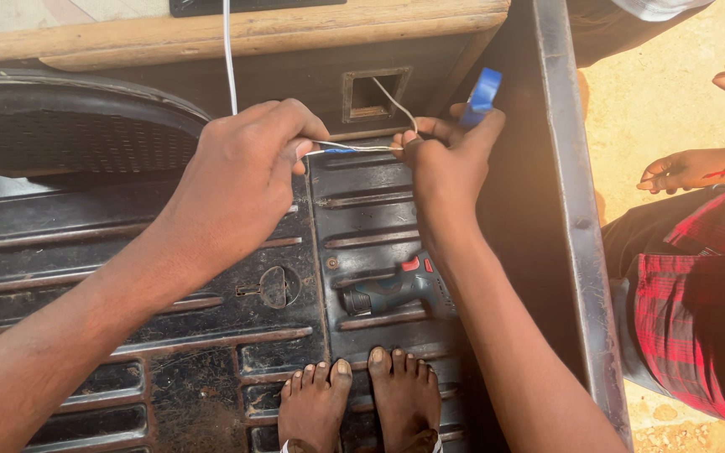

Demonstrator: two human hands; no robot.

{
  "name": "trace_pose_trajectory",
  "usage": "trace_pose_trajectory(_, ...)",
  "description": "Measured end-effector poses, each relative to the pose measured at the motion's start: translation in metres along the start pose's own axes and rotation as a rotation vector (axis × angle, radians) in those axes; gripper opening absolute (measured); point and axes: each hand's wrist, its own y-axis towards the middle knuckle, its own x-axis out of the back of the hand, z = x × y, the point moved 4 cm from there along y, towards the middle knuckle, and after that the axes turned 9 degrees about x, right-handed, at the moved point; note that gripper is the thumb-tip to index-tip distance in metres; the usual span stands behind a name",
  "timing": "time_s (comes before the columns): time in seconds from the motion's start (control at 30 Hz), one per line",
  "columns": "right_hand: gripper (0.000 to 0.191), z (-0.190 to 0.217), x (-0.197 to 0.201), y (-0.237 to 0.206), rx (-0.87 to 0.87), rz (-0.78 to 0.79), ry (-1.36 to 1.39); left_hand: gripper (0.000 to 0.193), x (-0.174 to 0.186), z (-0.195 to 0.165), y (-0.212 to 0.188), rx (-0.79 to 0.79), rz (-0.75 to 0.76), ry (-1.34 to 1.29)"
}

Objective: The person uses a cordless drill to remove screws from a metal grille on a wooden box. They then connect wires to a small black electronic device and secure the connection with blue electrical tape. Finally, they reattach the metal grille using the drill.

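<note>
Wire [350, 148], thin and white, runs taut between our hands, pinched at both ends so the joint stays straight. Our left hand [241, 180] is clamped on one end; our right hand [445, 159] is clamped on the other and also carries a blue tape roll [482, 94]. Beyond the right hand, the wire enters a square opening [374, 94]. Below the right wrist, a blue cordless drill [396, 290] lies on the ribbed black metal floor [211, 335].

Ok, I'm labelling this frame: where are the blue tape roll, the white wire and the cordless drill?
blue tape roll [483, 94], head view, on its outer side.
white wire [354, 148], head view, on the stretch between both hands.
cordless drill [396, 289], head view, on its blue body.
</note>
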Motion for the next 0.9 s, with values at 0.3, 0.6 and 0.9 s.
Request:
trace_pose_trajectory(0.3,0.052,0.025,-0.003,-0.030,0.422,0.146,-0.327,0.012,0.007,0.005,0.012,0.195,0.001,-0.087)
trace_pose_trajectory(0.6,0.057,0.036,-0.018,-0.049,0.566,0.333,-0.235,0.016,-0.003,0.001,0.017,0.280,0.103,-0.076)
trace_pose_trajectory(0.9,0.041,0.030,-0.021,-0.058,0.595,0.361,-0.280,0.030,-0.003,-0.003,0.034,0.315,0.228,-0.099)
